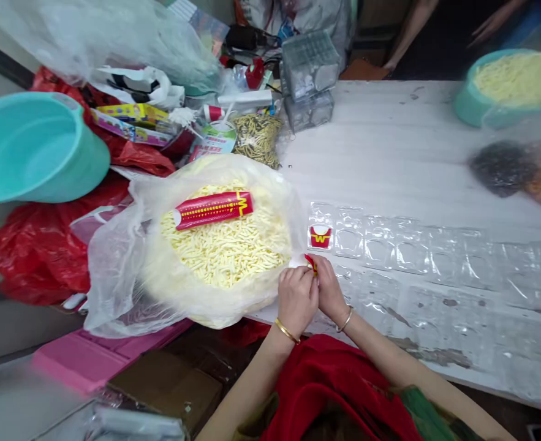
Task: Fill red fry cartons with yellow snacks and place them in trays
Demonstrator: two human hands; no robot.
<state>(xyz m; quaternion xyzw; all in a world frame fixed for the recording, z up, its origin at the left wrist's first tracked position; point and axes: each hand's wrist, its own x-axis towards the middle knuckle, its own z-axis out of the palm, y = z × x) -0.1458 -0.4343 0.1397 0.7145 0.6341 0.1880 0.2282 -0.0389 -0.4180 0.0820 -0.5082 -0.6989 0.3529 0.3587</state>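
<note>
Currently I see right hand (331,283) pinching small red carton (310,261); left hand (296,300) up close, can't tell its grip. Bag (118,269) of yellow sticks (226,257) nearby.

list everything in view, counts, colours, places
Open bag: one, translucent, left
Basins: two, teal, either side
Sticks: many, yellow, bag and right basin
Strip: one, red, on sticks
Trays: many, clear, right
Carton: one, red, leftmost back tray
Bundles: two, dark, orange, right
Boxes: several, clear, back
Crumpled plastic: uncountable, red, left
Clutter: many, mixed, back
Table: one, white, centre
Flat item: one, pink, lower left
Cardboard: one, brown, below
Bystander arms: two, bare, top
Held piece: one, red, centre
Left hand: one, bare, centre
Right hand: one, bare, centre
</note>
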